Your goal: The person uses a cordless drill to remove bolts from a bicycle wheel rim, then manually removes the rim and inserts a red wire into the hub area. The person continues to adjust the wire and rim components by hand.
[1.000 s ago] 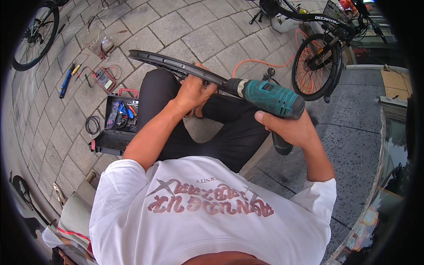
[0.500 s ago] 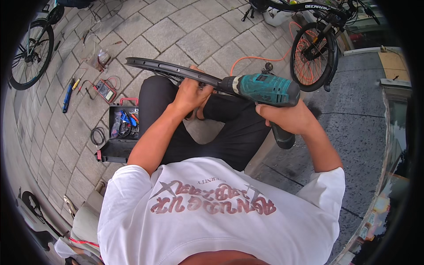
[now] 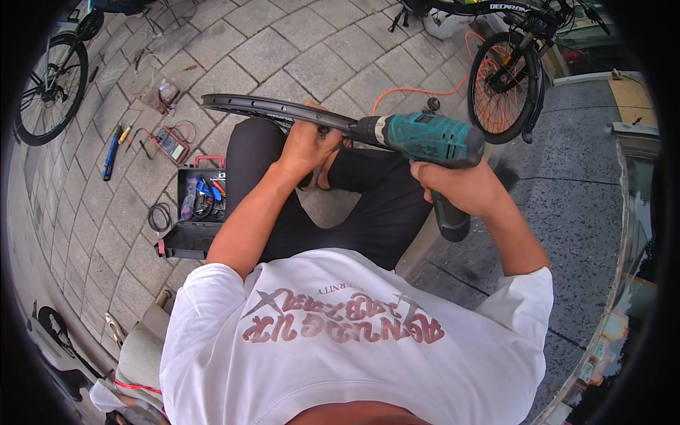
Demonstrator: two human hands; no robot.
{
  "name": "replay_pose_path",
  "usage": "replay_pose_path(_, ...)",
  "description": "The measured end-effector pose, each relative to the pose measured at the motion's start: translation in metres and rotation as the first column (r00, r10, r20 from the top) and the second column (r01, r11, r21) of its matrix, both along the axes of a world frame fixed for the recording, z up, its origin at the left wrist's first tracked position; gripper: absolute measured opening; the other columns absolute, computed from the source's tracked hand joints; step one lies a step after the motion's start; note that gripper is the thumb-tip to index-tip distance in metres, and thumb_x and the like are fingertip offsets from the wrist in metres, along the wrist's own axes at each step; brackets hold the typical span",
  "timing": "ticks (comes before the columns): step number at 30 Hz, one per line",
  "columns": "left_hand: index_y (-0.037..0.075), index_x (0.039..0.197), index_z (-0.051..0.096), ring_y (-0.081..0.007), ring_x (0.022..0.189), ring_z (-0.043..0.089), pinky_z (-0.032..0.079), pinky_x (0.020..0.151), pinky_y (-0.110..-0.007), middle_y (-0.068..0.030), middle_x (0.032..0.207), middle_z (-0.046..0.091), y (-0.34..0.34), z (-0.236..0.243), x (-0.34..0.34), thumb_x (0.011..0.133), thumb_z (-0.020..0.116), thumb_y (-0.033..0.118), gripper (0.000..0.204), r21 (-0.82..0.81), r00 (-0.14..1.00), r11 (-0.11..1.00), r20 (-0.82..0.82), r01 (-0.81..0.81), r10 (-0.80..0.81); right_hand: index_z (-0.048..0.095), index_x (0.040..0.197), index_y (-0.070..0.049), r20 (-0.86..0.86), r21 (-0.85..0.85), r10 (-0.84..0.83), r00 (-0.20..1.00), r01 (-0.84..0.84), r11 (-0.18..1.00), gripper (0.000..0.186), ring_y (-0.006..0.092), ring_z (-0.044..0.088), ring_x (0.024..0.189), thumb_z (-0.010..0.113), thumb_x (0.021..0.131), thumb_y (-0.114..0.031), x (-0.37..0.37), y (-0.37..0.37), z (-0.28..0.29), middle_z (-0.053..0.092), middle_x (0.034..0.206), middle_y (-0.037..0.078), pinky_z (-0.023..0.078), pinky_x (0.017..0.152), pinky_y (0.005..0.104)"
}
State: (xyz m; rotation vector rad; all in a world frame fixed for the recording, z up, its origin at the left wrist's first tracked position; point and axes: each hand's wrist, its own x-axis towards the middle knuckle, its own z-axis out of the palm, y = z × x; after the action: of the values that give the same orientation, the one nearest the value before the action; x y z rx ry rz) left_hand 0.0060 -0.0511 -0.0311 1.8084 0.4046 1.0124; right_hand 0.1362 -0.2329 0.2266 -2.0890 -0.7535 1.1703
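Ahead of both grips, grey paving (image 3: 326,49), with room, seemingly, for swinging long pieces forward. Outward from the right hand (image 3: 460,188), dark tiled floor (image 3: 567,205), likewise allowing a draw to that side. Well ahead and slightly right of that grip, a parked bicycle's front wheel (image 3: 501,83). Gripped in the left hand (image 3: 308,149), a black wheel rim (image 3: 273,107), nearly edge-on, long side reaching forward-left past the left knee (image 3: 249,134) and, the other way, just rightward. Left of that grip and nearer the body, an open toolbox (image 3: 185,241). Wrapped by the right hand at the handle (image 3: 452,223), a teal drill (image 3: 435,139), body roughly in line with the rim's visible edge, nose leftward. Smallest, just right of the left hand and nearer to it: the chuck (image 3: 370,132), up against the rim; bit hidden, depth impossible to tell.
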Motion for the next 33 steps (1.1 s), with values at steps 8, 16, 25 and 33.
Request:
replay_pose_path(8,0.000,0.100,0.061,-0.0253,0.075,0.062,0.052,0.067,-0.038,-0.0124,0.093,0.058,0.002,-0.001,0.000,0.083,0.079,0.002,0.025,0.038,1.000,0.999,0.013,-0.024,0.023,0.071,0.107,-0.002,-0.017,0.026,0.033,0.999,-0.033,0.999,0.015,0.0111,0.066,0.063,0.074,0.094,-0.009,0.003,0.004,-0.005,0.069,0.080,0.002,0.055,0.059,0.0296)
replay_pose_path(16,0.000,0.100,0.062,-0.0266,0.076,0.063,0.052,0.068,-0.039,-0.0128,0.093,0.059,0.002,0.001,-0.002,0.083,0.079,0.002,0.024,-0.016,1.000,1.000,-0.008,0.004,-0.004,0.072,0.107,-0.002,-0.008,0.009,0.032,0.999,-0.032,0.999,0.016,0.0108,0.066,0.064,0.074,0.094,-0.010,0.000,0.004,-0.003,0.069,0.080,0.002,0.056,0.060,0.0294)
replay_pose_path(25,-0.001,0.098,0.060,-0.0261,0.076,0.064,0.053,0.069,-0.038,-0.0127,0.093,0.059,0.002,0.000,0.000,0.084,0.079,0.001,0.024,0.000,1.000,1.000,-0.005,0.010,-0.010,0.072,0.106,-0.002,0.039,-0.024,0.048,0.998,-0.047,0.999,0.016,0.0104,0.066,0.063,0.074,0.093,-0.012,-0.003,0.008,0.002,0.068,0.079,0.001,0.055,0.060,0.0297)
replay_pose_path(33,-0.001,0.102,0.059,-0.0257,0.076,0.064,0.053,0.068,-0.038,-0.0131,0.093,0.059,0.002,-0.006,0.005,0.084,0.081,0.002,0.028,0.013,1.000,1.000,-0.020,0.000,0.001,0.070,0.107,-0.001,0.035,0.008,0.087,0.996,-0.088,0.996,0.016,0.0118,0.066,0.061,0.073,0.094,-0.011,0.001,0.013,0.006,0.068,0.078,0.002,0.056,0.057,0.0310)
